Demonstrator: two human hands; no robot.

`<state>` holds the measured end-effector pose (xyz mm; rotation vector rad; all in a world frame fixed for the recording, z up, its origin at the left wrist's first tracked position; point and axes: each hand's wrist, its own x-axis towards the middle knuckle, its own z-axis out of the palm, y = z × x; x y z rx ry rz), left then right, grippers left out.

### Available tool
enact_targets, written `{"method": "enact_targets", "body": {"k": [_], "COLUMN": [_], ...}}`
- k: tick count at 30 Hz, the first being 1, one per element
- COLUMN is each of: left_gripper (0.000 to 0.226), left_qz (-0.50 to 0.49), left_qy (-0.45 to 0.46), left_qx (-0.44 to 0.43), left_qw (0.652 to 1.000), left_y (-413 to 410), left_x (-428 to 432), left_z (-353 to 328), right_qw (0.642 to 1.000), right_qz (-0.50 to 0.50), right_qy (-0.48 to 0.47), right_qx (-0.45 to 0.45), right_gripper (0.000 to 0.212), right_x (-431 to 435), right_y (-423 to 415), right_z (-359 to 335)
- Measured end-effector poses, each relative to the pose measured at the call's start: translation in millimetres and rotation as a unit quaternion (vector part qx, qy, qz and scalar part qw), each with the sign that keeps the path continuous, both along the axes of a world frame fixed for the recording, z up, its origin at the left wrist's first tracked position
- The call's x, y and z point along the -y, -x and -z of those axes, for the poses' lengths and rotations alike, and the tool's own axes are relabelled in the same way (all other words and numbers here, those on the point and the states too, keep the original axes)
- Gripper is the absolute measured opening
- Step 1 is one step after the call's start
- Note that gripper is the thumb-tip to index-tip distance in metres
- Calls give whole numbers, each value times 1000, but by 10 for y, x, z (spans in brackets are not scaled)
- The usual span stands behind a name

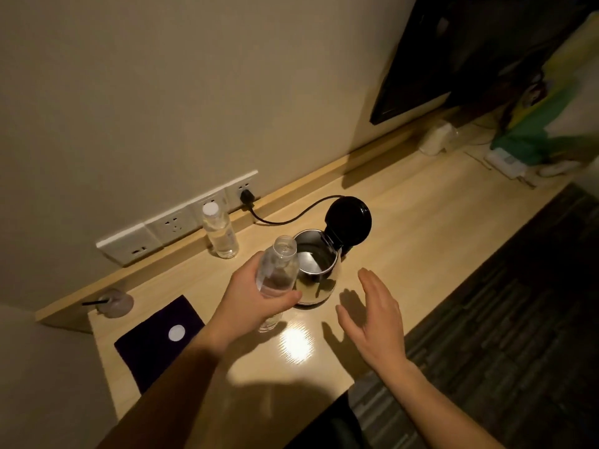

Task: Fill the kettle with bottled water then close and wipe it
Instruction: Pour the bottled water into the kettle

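Observation:
A steel kettle (319, 277) stands on the wooden desk (421, 228) with its black lid (350, 220) hinged up and open. My left hand (249, 303) grips an uncapped clear water bottle (277, 270), held upright just left of the kettle's mouth. My right hand (376, 315) hovers open and empty to the right of the kettle, fingers spread. A second, capped water bottle (220, 231) stands behind near the wall. A dark purple cloth (155, 338) lies at the left with a white bottle cap (177, 333) on it.
The kettle's black cord (285, 218) runs to a wall socket strip (175, 222). A small cup with a straw (115, 303) sits at the desk's left end. A dark screen (453, 53), a white container (436, 137) and green bags (531, 140) fill the far right.

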<state>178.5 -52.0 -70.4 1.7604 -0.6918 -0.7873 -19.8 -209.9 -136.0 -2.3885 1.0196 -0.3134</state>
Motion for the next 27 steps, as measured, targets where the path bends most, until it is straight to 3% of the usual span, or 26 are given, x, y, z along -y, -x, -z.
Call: {"method": "enact_targets", "body": {"k": [6,16,22,27], "left_gripper": [52,37,26,32], "left_qz": [82,104,136,169], "left_qy": [-43,-116,-185,-216], "left_qx": [5,33,31,13], "left_qw": [996,987,973,961], "left_y": [-89,-233,-366,-437], "left_x": [121,131,138,192], "left_z": [74,-50,-81,-119], "right_qw": [995,987,984,983], "right_qz": [-18,-63,-83,-86], "right_qy": [2,14,37,38], "right_qx": [-99,-146,-155,-156], "right_gripper": [87,108,107,108], "right_x": [111,205,212,225], "right_y": [-47,-214,-214,-216], "right_z": [563,1119,1191,1222]}}
